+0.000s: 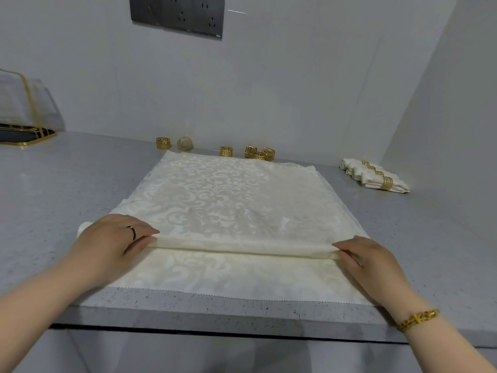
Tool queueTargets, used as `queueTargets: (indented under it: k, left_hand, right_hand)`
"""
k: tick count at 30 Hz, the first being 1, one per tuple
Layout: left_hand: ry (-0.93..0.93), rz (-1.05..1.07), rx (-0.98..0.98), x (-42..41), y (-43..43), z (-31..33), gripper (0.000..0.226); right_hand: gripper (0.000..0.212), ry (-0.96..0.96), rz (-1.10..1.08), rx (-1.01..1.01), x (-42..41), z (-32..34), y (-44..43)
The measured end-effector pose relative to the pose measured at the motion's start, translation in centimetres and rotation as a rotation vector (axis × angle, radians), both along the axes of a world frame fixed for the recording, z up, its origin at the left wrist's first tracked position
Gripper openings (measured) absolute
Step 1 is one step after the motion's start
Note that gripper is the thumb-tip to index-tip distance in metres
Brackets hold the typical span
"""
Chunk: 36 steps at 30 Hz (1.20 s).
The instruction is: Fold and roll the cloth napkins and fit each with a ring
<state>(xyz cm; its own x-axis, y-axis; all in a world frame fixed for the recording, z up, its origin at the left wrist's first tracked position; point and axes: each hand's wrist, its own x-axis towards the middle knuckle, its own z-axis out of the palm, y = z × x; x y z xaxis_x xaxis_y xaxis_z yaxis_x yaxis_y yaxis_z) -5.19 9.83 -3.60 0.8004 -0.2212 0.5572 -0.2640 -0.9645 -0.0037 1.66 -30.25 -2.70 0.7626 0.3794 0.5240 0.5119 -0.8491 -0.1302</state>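
Cream damask napkin (228, 195) lies spread on the grey counter (48, 189), with a raised fold running across it near its front hem. At the fold's left end the left hand (113, 238) grips the cloth with curled fingers; at its right end the right hand (368, 261) pinches it. Gold rings (226, 151) stand loose just behind the napkin's far edge, and ringed rolls (373, 176) lie beyond its far right corner

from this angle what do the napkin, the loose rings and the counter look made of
The napkin: woven cloth, cream with a satin sheen; scroll pattern and zigzag-cut edge show.
loose rings: shiny gold openwork, probably metal.
counter: matte grey speckled surface, stone or composite, can't tell which.
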Motion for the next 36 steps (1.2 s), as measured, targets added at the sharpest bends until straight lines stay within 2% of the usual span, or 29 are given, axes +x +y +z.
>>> queueTargets:
  k: [1,3,7,9,13,16,20,23,25,28,31,34,36]
  left_hand:
    - [-0.021,-0.014,-0.006,-0.2,0.2,-0.4,0.075]
    - [-0.015,-0.026,-0.063,-0.5,0.0,-0.8,0.070]
    - [0.161,0.091,-0.346,0.5,-0.6,-0.1,0.031]
    - [0.241,0.162,-0.372,1.5,-1.2,0.2,0.028]
    - [0.269,0.264,-0.387,2.4,-1.6,0.9,0.020]
    - [0.164,0.186,-0.306,2.3,-1.7,0.6,0.007]
    - [0.193,0.081,-0.241,1.5,-0.6,-0.5,0.013]
    - [0.230,0.062,-0.256,1.0,0.3,-0.9,0.030]
    - [0.187,0.071,-0.201,1.2,0.6,-0.9,0.024]
    - [0.088,0.044,-0.083,1.5,0.1,-0.1,0.040]
    - [-0.006,0.048,-0.014,1.5,0.1,0.5,0.041]
    - [0.101,0.094,-0.131,1.4,-0.4,0.8,0.033]
    - [0.175,0.127,-0.162,2.1,-0.3,0.8,0.031]
  right_hand:
    - [0.026,0.045,0.015,-0.024,-0.4,0.0,-0.1]
    - [0.020,0.142,-0.016,0.039,-0.8,0.4,-0.1]
    - [0.029,0.290,-0.076,0.111,0.5,0.6,0.2]
    - [0.030,0.316,-0.105,0.097,1.4,0.8,0.8]
    - [0.024,0.355,-0.189,0.069,2.8,1.0,2.1]
    - [0.010,0.255,-0.153,0.029,3.1,0.6,2.5]
    - [0.015,0.268,-0.036,0.021,2.3,0.3,1.5]
    - [0.019,0.361,0.035,0.090,1.4,0.6,0.4]
    - [0.021,0.362,0.015,0.100,1.5,0.8,0.2]
    - [0.021,0.289,-0.058,0.011,1.9,0.9,0.8]
    - [0.025,0.286,-0.077,0.063,2.3,1.1,0.9]
    - [0.029,0.317,-0.090,0.103,2.9,1.4,1.2]
    - [0.031,0.339,-0.113,0.047,3.6,1.4,1.6]
